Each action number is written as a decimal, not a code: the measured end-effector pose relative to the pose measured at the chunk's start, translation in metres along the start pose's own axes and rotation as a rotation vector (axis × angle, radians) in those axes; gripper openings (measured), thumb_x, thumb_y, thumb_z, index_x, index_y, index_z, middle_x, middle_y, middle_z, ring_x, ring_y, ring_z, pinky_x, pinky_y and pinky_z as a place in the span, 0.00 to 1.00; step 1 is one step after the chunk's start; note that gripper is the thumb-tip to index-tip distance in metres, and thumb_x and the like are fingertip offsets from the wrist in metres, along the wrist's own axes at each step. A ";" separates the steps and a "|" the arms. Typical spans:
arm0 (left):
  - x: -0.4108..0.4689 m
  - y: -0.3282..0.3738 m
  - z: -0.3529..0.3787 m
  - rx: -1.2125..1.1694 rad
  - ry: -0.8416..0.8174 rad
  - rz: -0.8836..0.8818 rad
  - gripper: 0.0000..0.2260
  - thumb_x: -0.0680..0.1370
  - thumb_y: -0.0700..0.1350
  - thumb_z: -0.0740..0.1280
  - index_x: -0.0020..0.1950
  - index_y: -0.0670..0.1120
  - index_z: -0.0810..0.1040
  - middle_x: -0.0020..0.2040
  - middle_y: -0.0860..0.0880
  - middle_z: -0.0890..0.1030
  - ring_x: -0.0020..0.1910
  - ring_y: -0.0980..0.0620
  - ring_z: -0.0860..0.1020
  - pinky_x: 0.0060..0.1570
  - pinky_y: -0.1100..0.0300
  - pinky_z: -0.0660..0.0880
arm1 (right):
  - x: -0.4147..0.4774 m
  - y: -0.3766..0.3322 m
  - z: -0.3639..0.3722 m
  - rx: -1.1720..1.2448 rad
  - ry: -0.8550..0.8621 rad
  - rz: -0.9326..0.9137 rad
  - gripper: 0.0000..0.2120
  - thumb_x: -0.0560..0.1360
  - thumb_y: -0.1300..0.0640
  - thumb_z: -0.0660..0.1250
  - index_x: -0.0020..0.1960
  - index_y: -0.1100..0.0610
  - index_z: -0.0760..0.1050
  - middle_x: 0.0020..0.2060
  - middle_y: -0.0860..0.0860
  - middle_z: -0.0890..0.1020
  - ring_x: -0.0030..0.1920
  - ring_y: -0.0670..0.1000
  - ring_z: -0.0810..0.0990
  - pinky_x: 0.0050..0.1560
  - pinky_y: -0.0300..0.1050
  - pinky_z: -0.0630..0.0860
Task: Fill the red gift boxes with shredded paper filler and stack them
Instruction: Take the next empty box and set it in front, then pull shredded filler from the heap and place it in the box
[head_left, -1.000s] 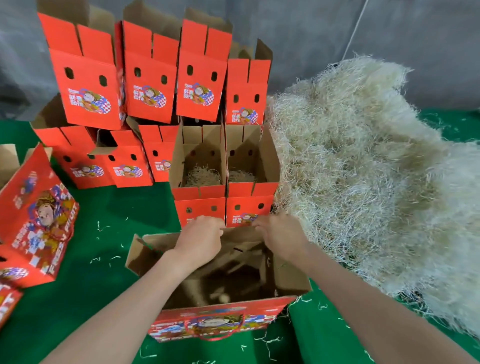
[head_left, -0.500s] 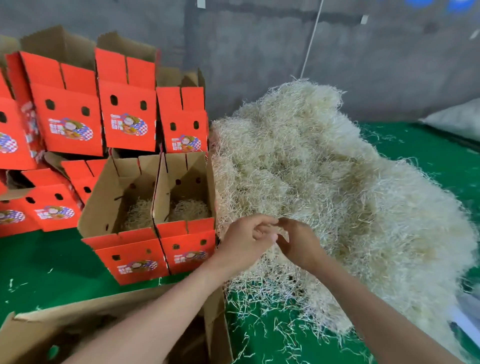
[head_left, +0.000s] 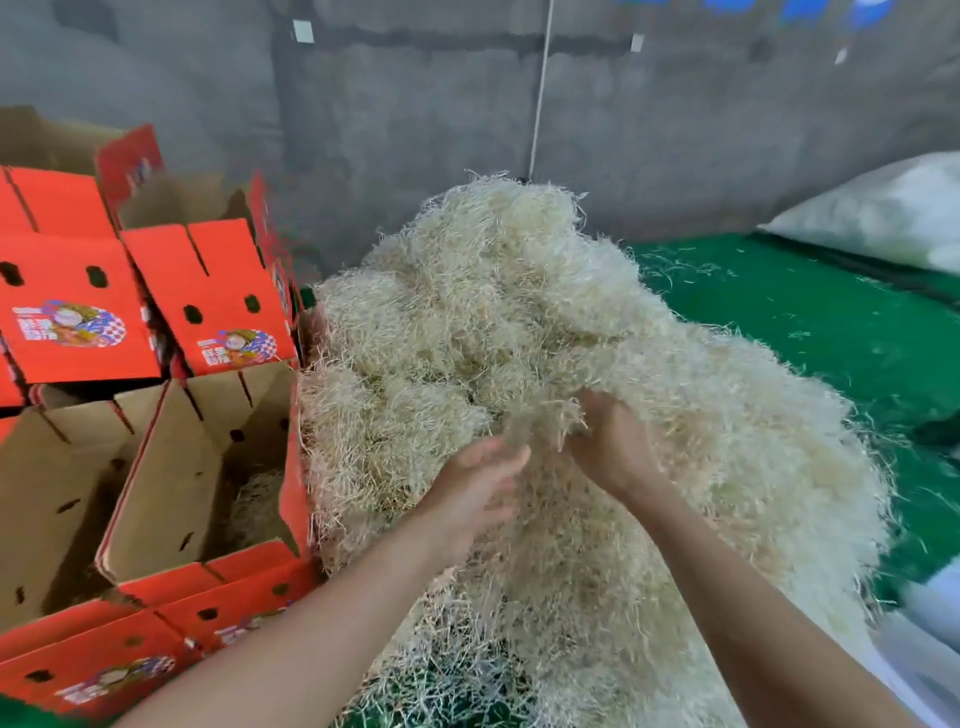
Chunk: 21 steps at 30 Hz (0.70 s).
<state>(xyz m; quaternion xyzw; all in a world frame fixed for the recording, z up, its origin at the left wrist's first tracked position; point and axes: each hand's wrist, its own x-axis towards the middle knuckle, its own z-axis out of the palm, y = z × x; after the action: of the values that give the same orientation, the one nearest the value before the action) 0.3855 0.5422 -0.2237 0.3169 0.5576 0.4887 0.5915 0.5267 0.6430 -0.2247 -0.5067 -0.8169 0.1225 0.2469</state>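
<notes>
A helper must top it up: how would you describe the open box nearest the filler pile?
Find the pale filler pile on the green floor. Against its left edge, under the stacked boxes, stands an open red gift box, brown flaps raised. Unlike its open neighbour on the left, it borders the pile.

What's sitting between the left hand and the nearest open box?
Head view: only shredded paper filler. The pile's edge fills the stretch from the left hand to the open box, reaching its side flap.

We read no legible text: the printed labels (head_left: 236, 345) on the red gift boxes (head_left: 208, 275) are too blurred.
</notes>
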 end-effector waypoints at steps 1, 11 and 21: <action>0.006 0.007 0.003 -0.097 -0.035 -0.053 0.21 0.71 0.54 0.69 0.59 0.46 0.74 0.54 0.46 0.78 0.49 0.49 0.77 0.48 0.53 0.76 | -0.001 -0.020 0.006 0.127 0.004 -0.081 0.18 0.70 0.72 0.61 0.57 0.60 0.74 0.47 0.54 0.80 0.48 0.54 0.80 0.45 0.42 0.80; 0.042 0.021 -0.010 -0.174 0.298 -0.160 0.07 0.72 0.44 0.69 0.48 0.43 0.77 0.44 0.43 0.80 0.41 0.45 0.79 0.48 0.51 0.77 | 0.022 -0.022 -0.021 0.223 -0.130 -0.201 0.47 0.63 0.51 0.74 0.73 0.41 0.50 0.69 0.45 0.63 0.67 0.45 0.64 0.67 0.51 0.66; 0.042 0.019 -0.040 0.388 0.195 0.133 0.52 0.64 0.42 0.77 0.74 0.64 0.43 0.75 0.52 0.50 0.68 0.50 0.63 0.59 0.56 0.69 | 0.028 0.004 -0.006 0.254 -0.216 0.091 0.09 0.75 0.53 0.66 0.45 0.55 0.67 0.32 0.48 0.72 0.30 0.41 0.77 0.29 0.31 0.72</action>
<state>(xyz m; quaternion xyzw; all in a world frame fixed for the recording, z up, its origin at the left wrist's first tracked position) 0.3379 0.5806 -0.2283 0.4119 0.6737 0.4385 0.4292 0.5233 0.6693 -0.2136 -0.4919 -0.7927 0.2895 0.2140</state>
